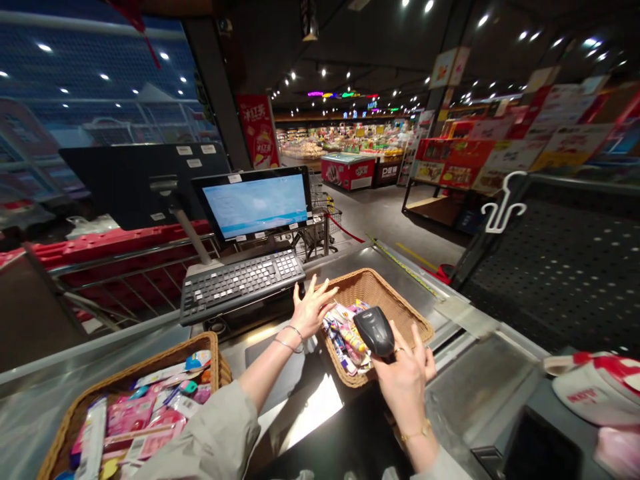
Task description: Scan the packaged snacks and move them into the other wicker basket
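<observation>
My right hand [404, 377] is closed round a black barcode scanner [374, 330], held over the wicker basket [400, 303] at the centre of the counter. Inside that basket lie small packaged snacks [347, 333] in white, yellow and purple wrappers, partly hidden by the scanner. At the basket's left rim, my left hand [311, 310] has its fingers spread, over or against the packets; contact is unclear. No item shows in its grip. A second wicker basket [216, 360] at the lower left is filled with pink, blue and white packets [145, 413].
Left of the central basket are a keyboard [243, 283], a lit monitor [257, 203] and a second dark screen [125, 183]. A white hanger [504, 203] hangs on a black perforated panel [565, 267]. A red-and-white bag-like item [600, 390] and a dark flat device [543, 447] lie at the right.
</observation>
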A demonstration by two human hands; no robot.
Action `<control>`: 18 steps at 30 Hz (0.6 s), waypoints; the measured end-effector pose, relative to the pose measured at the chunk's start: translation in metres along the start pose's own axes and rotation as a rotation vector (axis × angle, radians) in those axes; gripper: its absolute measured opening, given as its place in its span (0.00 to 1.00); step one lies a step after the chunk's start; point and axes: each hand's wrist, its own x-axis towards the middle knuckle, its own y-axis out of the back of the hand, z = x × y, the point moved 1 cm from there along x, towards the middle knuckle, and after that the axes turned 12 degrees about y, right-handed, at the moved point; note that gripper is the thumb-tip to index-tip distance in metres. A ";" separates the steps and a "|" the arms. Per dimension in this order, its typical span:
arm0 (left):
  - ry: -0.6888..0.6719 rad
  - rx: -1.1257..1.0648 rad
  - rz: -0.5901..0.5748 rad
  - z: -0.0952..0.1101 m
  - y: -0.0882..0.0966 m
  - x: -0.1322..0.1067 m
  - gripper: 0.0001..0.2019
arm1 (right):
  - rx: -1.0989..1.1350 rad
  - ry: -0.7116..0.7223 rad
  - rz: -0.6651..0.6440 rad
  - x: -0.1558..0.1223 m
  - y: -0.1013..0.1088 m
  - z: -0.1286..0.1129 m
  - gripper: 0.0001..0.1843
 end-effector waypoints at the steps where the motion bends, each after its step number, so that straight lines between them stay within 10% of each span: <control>1: 0.012 -0.002 -0.006 -0.001 0.001 -0.001 0.20 | 0.002 0.002 0.001 0.000 0.000 -0.001 0.21; 18: 0.238 0.037 0.113 -0.062 0.028 -0.060 0.19 | 0.147 0.129 -0.058 0.007 -0.027 -0.047 0.23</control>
